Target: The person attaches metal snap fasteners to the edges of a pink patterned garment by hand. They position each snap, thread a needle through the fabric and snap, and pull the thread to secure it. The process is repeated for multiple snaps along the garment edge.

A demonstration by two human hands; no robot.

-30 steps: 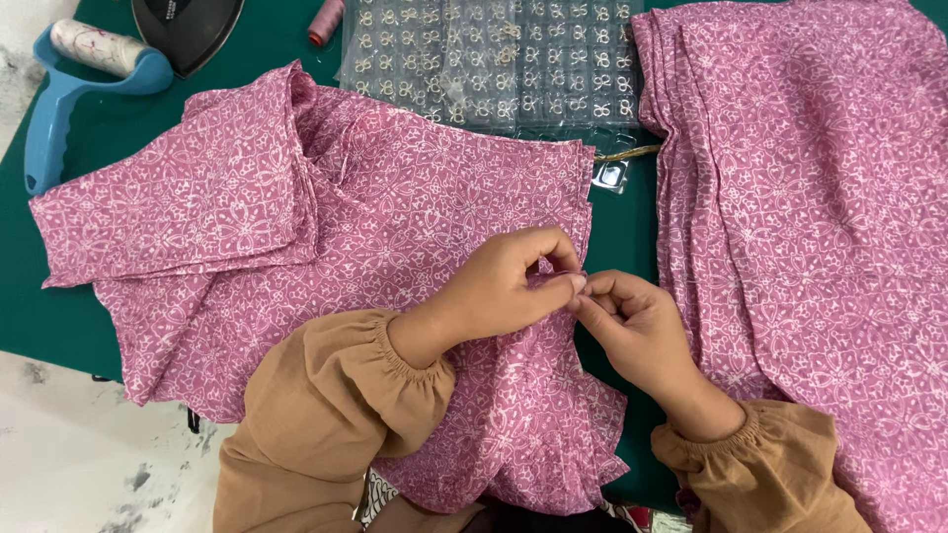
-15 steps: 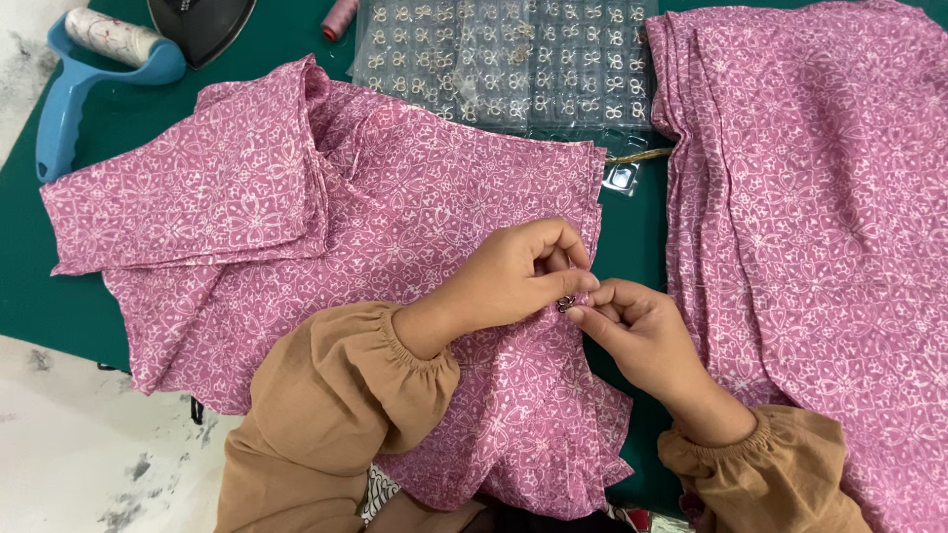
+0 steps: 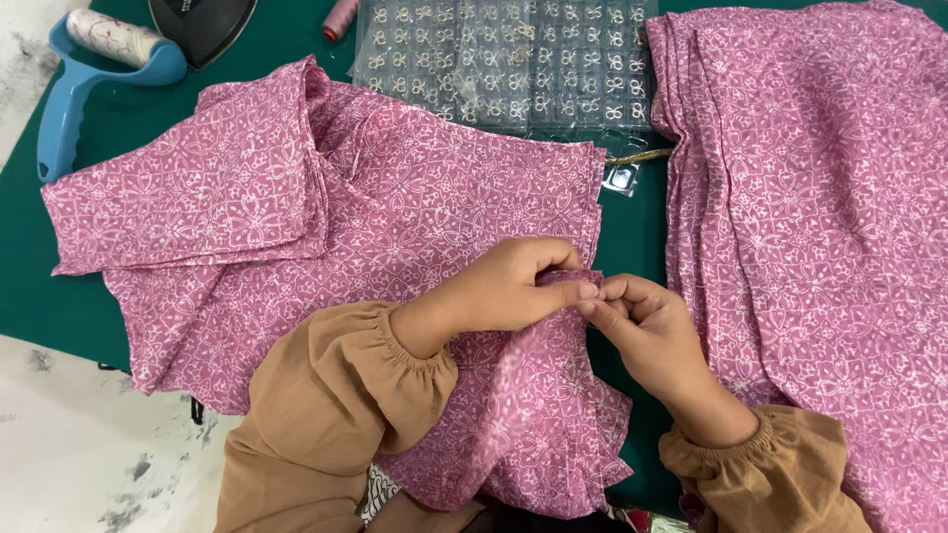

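Both hands barely shifted from a second ago: left hand (image 3: 504, 291) and right hand (image 3: 642, 331) stay pinched shut on the pink garment's (image 3: 425, 217) edge mid-table, maybe gripping something tiny, too hidden to tell.

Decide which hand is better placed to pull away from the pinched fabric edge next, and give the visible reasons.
Right, probably. The left hand lies across the pink garment, pinching its edge and holding it down. The right hand meets that edge only with its fingertips, over the green table, so it could draw away.
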